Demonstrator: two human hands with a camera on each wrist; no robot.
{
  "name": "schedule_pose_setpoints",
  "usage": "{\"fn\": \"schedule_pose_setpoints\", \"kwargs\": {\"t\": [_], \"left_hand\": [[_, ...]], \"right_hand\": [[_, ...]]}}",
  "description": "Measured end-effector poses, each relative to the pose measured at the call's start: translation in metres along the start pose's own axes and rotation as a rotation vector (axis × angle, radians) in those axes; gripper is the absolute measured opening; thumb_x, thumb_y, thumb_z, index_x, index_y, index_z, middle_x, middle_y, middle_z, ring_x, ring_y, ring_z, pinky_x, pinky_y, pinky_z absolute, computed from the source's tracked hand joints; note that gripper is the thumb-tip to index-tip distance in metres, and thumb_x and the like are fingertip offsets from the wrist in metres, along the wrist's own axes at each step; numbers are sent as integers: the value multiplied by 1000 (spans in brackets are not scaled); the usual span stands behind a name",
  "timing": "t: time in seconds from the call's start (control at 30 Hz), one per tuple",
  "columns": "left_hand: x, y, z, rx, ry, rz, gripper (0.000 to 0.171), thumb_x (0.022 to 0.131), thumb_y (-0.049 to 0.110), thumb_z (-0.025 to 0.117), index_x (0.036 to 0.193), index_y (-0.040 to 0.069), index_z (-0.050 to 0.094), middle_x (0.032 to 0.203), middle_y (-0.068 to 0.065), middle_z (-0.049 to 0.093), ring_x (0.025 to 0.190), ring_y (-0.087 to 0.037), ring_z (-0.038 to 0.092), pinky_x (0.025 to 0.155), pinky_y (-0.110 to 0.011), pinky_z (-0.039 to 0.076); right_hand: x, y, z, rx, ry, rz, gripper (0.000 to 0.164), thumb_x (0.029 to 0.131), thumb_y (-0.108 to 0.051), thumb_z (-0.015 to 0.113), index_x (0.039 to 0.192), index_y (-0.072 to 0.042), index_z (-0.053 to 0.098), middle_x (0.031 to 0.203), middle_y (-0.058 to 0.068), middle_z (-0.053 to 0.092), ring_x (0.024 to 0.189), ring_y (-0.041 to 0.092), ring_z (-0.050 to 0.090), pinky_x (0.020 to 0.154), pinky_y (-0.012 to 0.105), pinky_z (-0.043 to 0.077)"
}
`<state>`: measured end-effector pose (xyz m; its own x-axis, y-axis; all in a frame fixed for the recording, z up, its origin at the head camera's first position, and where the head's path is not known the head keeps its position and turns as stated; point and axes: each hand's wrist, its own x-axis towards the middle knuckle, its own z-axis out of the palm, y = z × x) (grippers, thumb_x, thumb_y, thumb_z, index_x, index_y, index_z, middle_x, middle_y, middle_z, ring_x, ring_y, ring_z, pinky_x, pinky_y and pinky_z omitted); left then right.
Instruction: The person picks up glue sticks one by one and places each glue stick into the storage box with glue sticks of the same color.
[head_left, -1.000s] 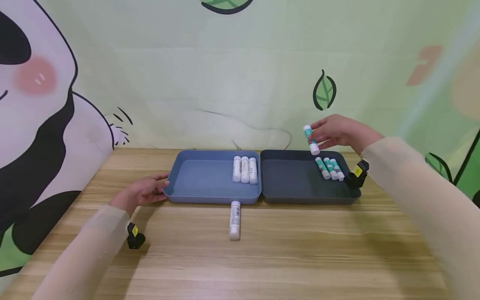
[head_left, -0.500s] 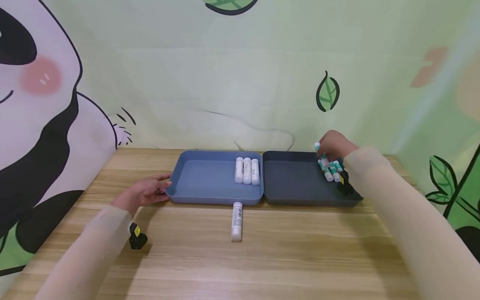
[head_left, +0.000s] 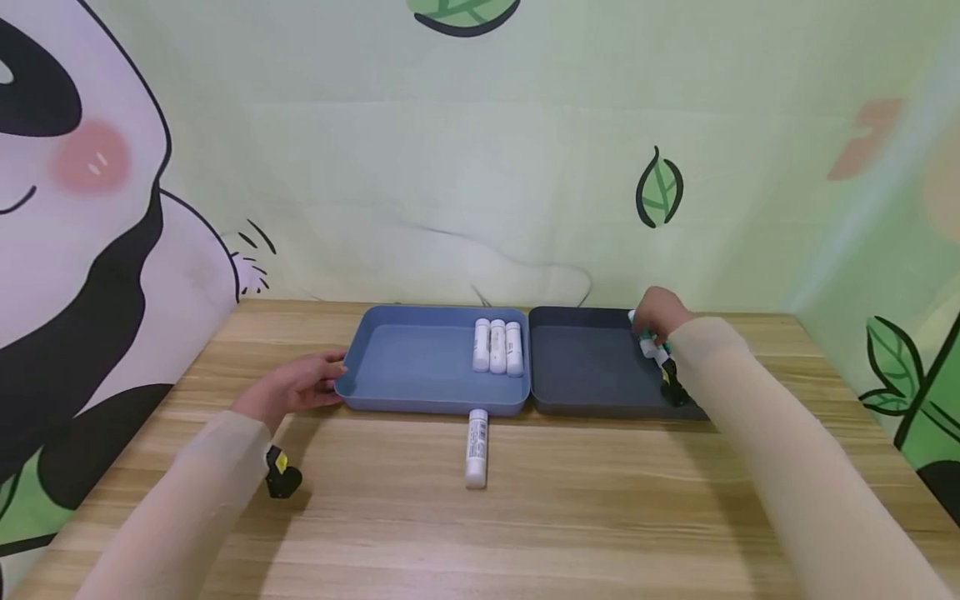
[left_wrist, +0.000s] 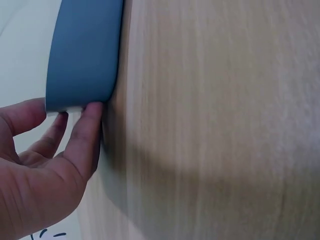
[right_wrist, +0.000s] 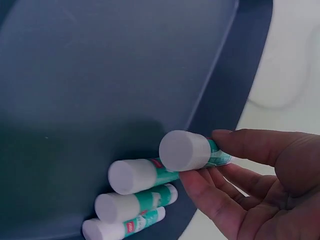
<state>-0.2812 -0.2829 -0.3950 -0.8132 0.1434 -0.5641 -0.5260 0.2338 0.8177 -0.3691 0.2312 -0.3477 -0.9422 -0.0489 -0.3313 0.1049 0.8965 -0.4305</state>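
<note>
My right hand [head_left: 660,312] pinches a green-labelled glue stick [right_wrist: 185,151] between thumb and fingers, over the right end of the dark grey tray [head_left: 585,358]. Its white end points toward the wrist camera. Three like it lie side by side in that tray, the nearest glue stick [right_wrist: 137,175] overlapping the held one in the right wrist view. In the head view, hand and sleeve partly hide them. My left hand [head_left: 296,387] holds the left end of the blue tray [head_left: 405,400], thumb at the rim and a fingertip low on the wall.
Three white glue sticks [head_left: 498,347] lie in a row at the blue tray's right end. Another white stick [head_left: 476,450] lies on the wooden table [head_left: 570,517] before that tray. The trays stand side by side near a printed backdrop [head_left: 375,167].
My right hand has moved down into the dark tray's right end, bringing its glue stick down beside the others. My left hand stays at the blue tray. The view has shifted slightly.
</note>
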Motion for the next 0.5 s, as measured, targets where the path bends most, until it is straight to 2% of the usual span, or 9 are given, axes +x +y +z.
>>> {"fn": "schedule_pose_setpoints", "kwargs": {"t": [0.1, 0.23, 0.43, 0.5], "left_hand": [[0, 1, 1, 3, 11, -6, 69, 108, 11, 41, 165, 10, 5, 128, -6, 46, 107, -10, 51, 88, -24, 54], [0, 1, 1, -2, 13, -4, 68, 107, 11, 41, 165, 9, 6, 137, -10, 44, 112, -13, 50, 92, -26, 53], [-1, -3, -3, 13, -40, 25, 69, 107, 9, 38, 165, 8, 1, 139, -12, 41, 112, -13, 48, 91, -24, 52], [-1, -4, -3, 12, -57, 30, 69, 106, 7, 38, 165, 8, 0, 141, -13, 38, 113, -14, 47, 92, -24, 51]], "right_hand": [[4, 4, 7, -68, 19, -26, 15, 86, 5, 60, 73, -2, 57, 72, 6, 49, 62, 17, 46, 53, 23, 43], [8, 6, 14, -141, 44, -54, 15, 85, 6, 58, 71, 1, 60, 73, 9, 50, 62, 19, 42, 53, 25, 39], [29, 13, 23, -249, 5, -20, 16, 92, 2, 55, 91, 9, 69, 91, 19, 59, 74, 23, 44, 65, 31, 44], [40, 19, 26, -283, 4, -8, 17, 91, 1, 55, 91, 8, 70, 95, 20, 61, 76, 23, 44, 66, 31, 44]]}}
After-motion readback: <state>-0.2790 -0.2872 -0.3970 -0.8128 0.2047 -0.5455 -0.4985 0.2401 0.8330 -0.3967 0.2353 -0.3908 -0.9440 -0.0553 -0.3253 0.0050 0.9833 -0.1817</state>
